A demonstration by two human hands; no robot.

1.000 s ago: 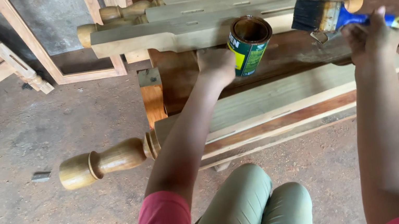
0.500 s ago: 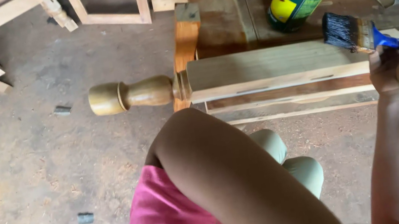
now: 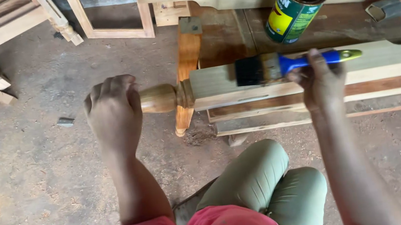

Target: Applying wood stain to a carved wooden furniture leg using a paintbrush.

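Wooden post (image 3: 311,72), pale, laid flat across a low dark table (image 3: 231,34), turned knob end (image 3: 159,99) projecting left. Left hand (image 3: 114,112): grip closed over the knob end. Right hand (image 3: 319,81): grip closed around the blue handle of a paintbrush (image 3: 278,66), dark bristles resting on the post's top face. Open green and yellow tin (image 3: 295,7), tilted, set on the table just behind the post.
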